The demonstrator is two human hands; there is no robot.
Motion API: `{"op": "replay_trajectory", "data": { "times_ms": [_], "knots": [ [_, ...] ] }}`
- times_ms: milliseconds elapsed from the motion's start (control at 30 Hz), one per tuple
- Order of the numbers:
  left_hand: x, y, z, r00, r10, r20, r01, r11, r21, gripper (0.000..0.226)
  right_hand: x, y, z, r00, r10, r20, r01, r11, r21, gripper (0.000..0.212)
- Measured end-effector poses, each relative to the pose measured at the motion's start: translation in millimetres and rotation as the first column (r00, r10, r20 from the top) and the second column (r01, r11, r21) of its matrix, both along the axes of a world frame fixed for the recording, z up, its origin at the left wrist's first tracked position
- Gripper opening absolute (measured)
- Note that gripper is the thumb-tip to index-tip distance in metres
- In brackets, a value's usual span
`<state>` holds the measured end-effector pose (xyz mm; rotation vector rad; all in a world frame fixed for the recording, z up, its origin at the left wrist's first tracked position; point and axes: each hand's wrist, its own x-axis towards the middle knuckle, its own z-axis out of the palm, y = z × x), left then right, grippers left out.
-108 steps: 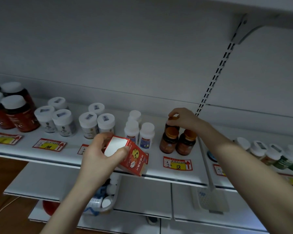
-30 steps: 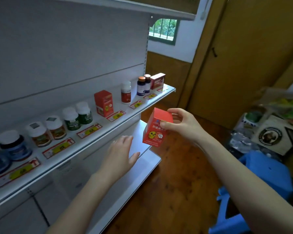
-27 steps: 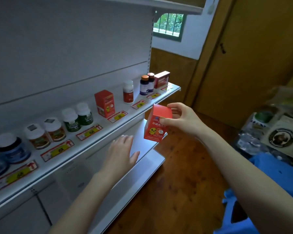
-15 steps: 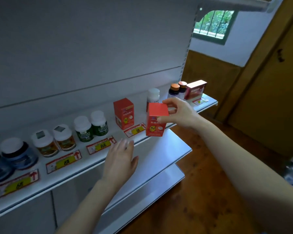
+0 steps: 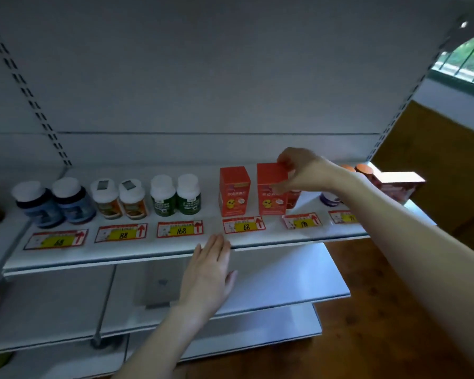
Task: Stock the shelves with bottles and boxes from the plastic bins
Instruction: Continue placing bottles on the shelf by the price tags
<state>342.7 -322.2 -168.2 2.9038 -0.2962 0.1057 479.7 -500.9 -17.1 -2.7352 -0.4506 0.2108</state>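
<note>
White metal shelf partly stocked: white-capped bottles paired, second box arriving.
Right hand pinches the red cardboard box by its top, just right of the shelved red box. It is upright, long axis vertical, printed face outward. Base looks down; release remains. Left hand is flat and holds nothing, below the shelved red box. Bins not visible.

five price tags lie along the front of the shelf, each with a handwritten black number on yellow. from the left: the first tag reads 68, blurred; the second tag 88; the third tag 168; the fourth tag 68. the fifth tag begins 19, its last stroke unclear. the print on the left red box and the right red box is too small to read.
</note>
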Motion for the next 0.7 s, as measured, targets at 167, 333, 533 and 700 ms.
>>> {"op": "replay_trajectory", "data": {
  "times_ms": [167,333,533,700],
  "knots": [
    [-3,-17,-4,0.995,0.099,0.016,-0.099,0.995,-0.009,0.064,25,-5,-4,0.996,0.092,0.002,-0.092,0.994,-0.051,0.058],
    [-4,-24,-9,0.988,0.155,0.015,-0.155,0.988,-0.009,0.065,39,-6,-22,0.992,0.125,-0.026,-0.125,0.992,-0.027,0.055],
    [-1,-28,-12,0.981,0.182,0.065,-0.179,0.983,-0.049,0.066,53,-5,-35,0.987,0.161,-0.016,-0.162,0.983,-0.082,0.056],
    [4,-29,-13,0.976,0.203,0.077,-0.200,0.979,-0.041,0.066,57,-3,-40,0.983,0.180,-0.027,-0.182,0.981,-0.074,0.056]
  ]
}}
